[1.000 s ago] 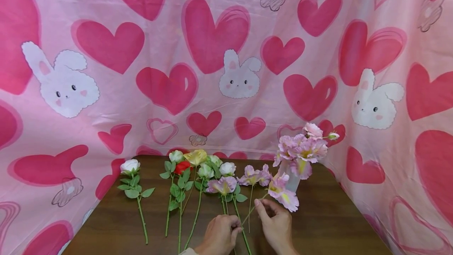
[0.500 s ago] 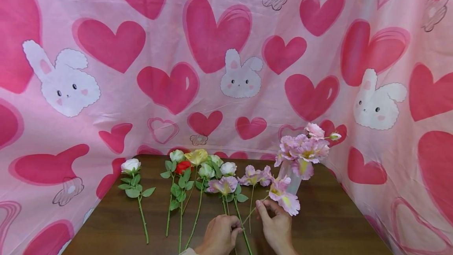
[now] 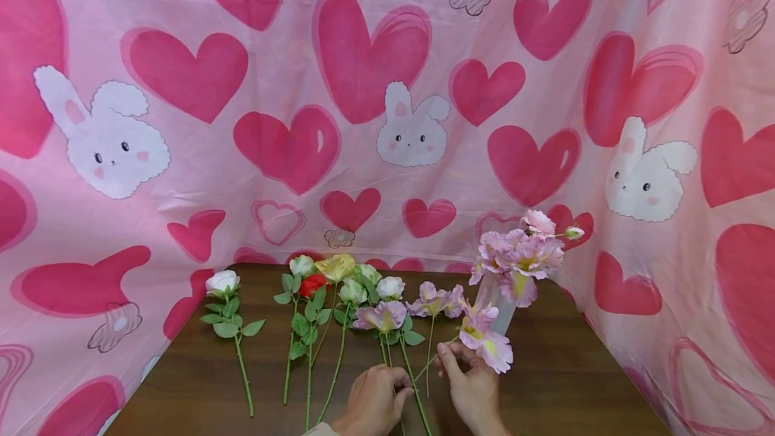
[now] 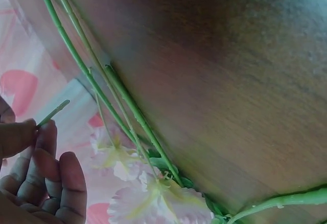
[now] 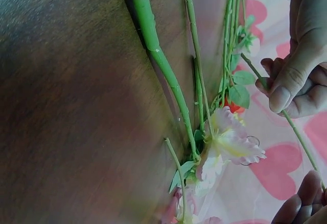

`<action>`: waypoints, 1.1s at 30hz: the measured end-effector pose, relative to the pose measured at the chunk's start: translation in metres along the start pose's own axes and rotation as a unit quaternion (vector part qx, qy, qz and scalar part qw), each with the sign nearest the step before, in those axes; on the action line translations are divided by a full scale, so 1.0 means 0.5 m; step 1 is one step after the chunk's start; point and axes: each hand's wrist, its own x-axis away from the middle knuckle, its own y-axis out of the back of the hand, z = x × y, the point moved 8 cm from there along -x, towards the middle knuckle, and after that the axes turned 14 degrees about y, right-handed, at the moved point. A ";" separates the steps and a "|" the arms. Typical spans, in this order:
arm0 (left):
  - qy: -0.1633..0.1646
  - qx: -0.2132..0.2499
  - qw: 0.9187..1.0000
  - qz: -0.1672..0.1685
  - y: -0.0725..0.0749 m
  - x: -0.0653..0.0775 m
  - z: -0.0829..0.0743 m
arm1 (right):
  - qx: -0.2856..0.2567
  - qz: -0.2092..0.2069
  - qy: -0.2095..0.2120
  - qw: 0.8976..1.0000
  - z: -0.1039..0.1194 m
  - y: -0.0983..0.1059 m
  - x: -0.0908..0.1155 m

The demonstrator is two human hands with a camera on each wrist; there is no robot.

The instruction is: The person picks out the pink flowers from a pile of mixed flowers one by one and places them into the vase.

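An artificial iris [image 3: 486, 342] with lilac-pink petals and a yellow centre is held slantwise between both hands, above the table. My left hand [image 3: 377, 392] pinches its thin green stem near the bottom end; the cut tip of the stem [image 4: 53, 113] pokes out past thumb and finger in the left wrist view. Closer to the blossom, my right hand [image 3: 474, 382] grips the same stem. Just behind that blossom stands a translucent vase [image 3: 504, 315] filled with similar irises [image 3: 514, 258] and a pink rose [image 3: 537, 222].
Loose flowers lie on the brown table [image 3: 533, 369]: two irises [image 3: 380, 317], a red rose [image 3: 313, 285], a yellow flower [image 3: 336, 268] and several white ones. One white rose [image 3: 223, 283] lies apart at left. A pink heart-patterned cloth [image 3: 363, 173] hangs behind.
The held iris blossom has dipped slightly lower. Both hands keep their hold on the stem and stay almost in place.
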 end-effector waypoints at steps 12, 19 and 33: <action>0.003 0.005 1.000 -0.031 0.007 0.004 0.010 | -0.047 -0.053 0.110 0.991 0.027 0.032 -0.019; 0.023 0.015 0.999 -0.034 0.014 0.003 0.034 | -0.091 -0.053 0.190 0.976 0.047 0.058 -0.035; 0.068 0.010 0.997 -0.040 0.039 -0.004 0.072 | -0.058 -0.085 0.267 0.958 0.056 0.132 -0.053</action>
